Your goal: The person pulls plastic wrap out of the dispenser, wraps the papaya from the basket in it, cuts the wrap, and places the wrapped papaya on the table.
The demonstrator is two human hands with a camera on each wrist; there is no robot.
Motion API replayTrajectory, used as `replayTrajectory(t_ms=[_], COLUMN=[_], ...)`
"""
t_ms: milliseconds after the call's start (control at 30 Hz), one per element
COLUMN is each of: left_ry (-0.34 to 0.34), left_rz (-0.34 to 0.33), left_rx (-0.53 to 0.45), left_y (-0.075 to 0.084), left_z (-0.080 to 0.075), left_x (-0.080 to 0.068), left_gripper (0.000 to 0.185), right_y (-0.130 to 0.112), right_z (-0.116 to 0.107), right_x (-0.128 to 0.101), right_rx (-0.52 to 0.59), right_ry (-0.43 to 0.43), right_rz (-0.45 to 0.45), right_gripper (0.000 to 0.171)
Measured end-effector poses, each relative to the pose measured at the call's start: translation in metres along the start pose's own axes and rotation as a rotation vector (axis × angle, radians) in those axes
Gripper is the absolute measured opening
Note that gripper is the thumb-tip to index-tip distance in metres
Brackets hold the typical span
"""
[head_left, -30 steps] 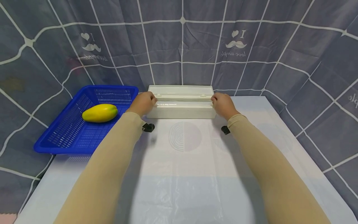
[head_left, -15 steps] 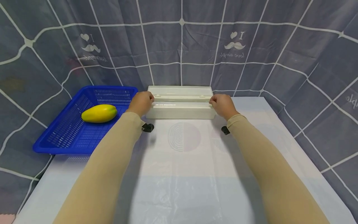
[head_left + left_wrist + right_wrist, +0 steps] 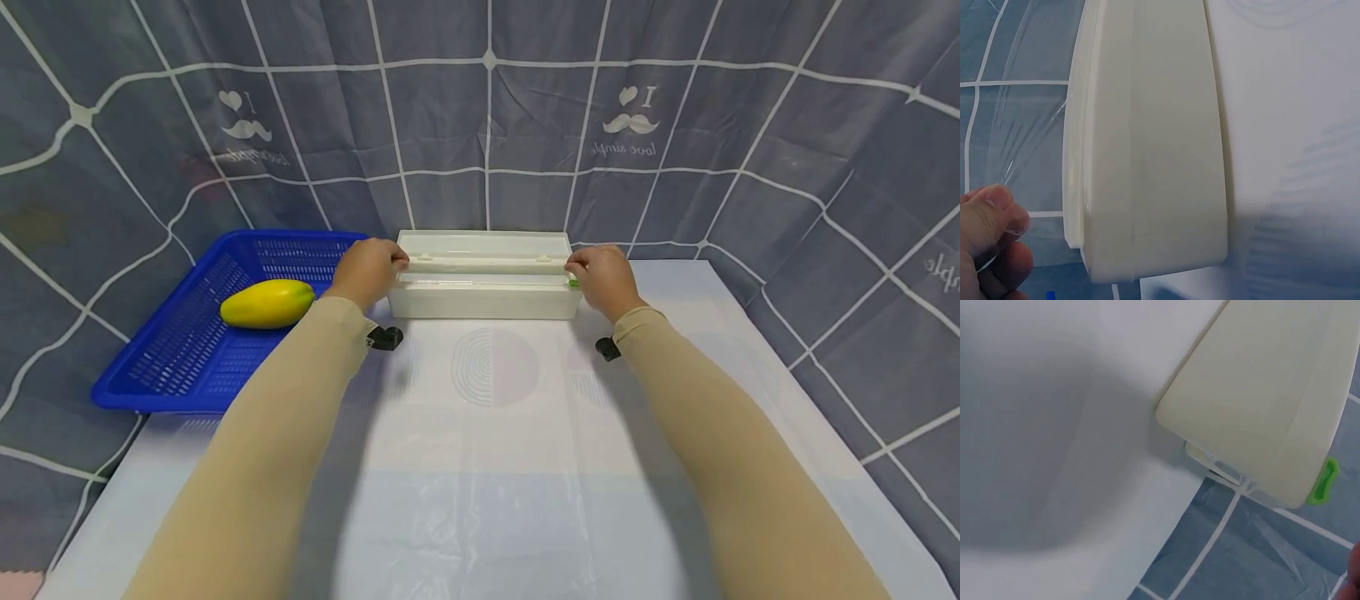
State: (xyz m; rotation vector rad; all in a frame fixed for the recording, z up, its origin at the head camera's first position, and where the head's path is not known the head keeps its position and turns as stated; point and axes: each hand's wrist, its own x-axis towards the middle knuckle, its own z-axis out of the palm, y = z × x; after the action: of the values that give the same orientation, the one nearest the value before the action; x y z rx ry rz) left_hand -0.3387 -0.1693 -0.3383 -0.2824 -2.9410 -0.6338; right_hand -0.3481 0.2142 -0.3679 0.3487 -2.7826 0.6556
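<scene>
A white cling film dispenser (image 3: 486,302) stands at the back of the table with its lid (image 3: 483,243) raised. At its left end, my left hand (image 3: 367,273) pinches a corner of clear cling film (image 3: 1013,134) between thumb and fingers; the film stretches in creases beside the box in the left wrist view. My right hand (image 3: 606,279) is at the box's right end, fingertips together at the film's other edge. Only a bit of that hand shows in the right wrist view. A green slide cutter (image 3: 1324,481) sticks out at the box's right end.
Left of the dispenser, a blue plastic basket (image 3: 180,402) holds a yellow, papaya-like fruit (image 3: 267,304). A grey checked curtain (image 3: 487,117) hangs close behind the box and along both sides. White patterned cloth (image 3: 480,517) covers the table.
My left hand has shifted left and slightly up, and my right hand a little to the right. The green cutter now shows beside the right hand. Box, basket and fruit stay put.
</scene>
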Motion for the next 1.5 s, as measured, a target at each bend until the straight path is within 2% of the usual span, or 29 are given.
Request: replayTrajectory(t_ms=[167, 533, 933, 1500], left_ry=[0.017, 0.045, 0.098, 0.126], left_rz=[0.009, 0.032, 0.04, 0.032], left_rx=[0.013, 0.035, 0.055, 0.037], left_y=[0.001, 0.005, 0.014, 0.026], left_z=[-0.006, -0.018, -0.033, -0.057], left_x=[-0.001, -0.003, -0.007, -0.013], left_gripper=[0.024, 0.025, 0.026, 0.033], right_y=[0.0, -0.007, -0.013, -0.023], right_z=[-0.005, -0.015, -0.031, -0.054], right_x=[-0.001, -0.001, -0.002, -0.001], right_rx=[-0.016, -0.011, -0.007, 0.023], right_ry=[0.035, 0.067, 0.128, 0.253], right_rz=[-0.027, -0.011, -0.055, -0.139], right_gripper=[0.023, 0.028, 0.025, 0.021])
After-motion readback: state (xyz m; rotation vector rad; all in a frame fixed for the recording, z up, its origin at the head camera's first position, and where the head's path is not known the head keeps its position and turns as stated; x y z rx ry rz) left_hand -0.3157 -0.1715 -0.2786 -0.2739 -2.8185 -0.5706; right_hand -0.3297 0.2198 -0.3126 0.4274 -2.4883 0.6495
